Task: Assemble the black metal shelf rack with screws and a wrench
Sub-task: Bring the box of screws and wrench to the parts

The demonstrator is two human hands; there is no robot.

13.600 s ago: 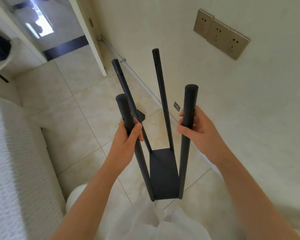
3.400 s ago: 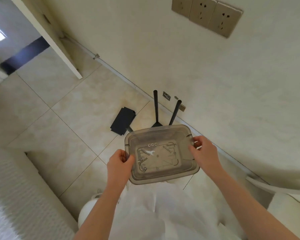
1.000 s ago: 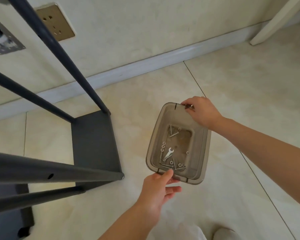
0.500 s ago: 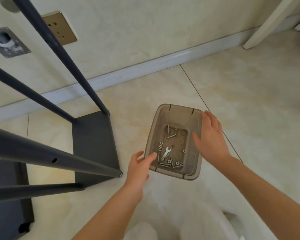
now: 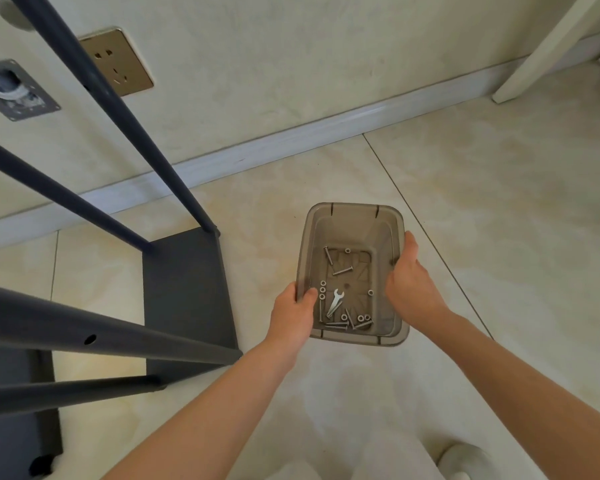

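Both hands, left hand (image 5: 291, 315) and right hand (image 5: 409, 285), grip the plastic bin (image 5: 352, 216) sides; a tilt could spill its loose screws (image 5: 342, 270) and wrench (image 5: 335, 301).

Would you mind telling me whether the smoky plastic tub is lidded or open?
Open. No lid covers the tub; the wrench and screws lie exposed on its bottom, and the thumb of the left hand reaches over its rim.

Four black poles (image 5: 174, 348), one plastic bin (image 5: 355, 221), one wrench (image 5: 335, 301), one wall socket (image 5: 118, 62).
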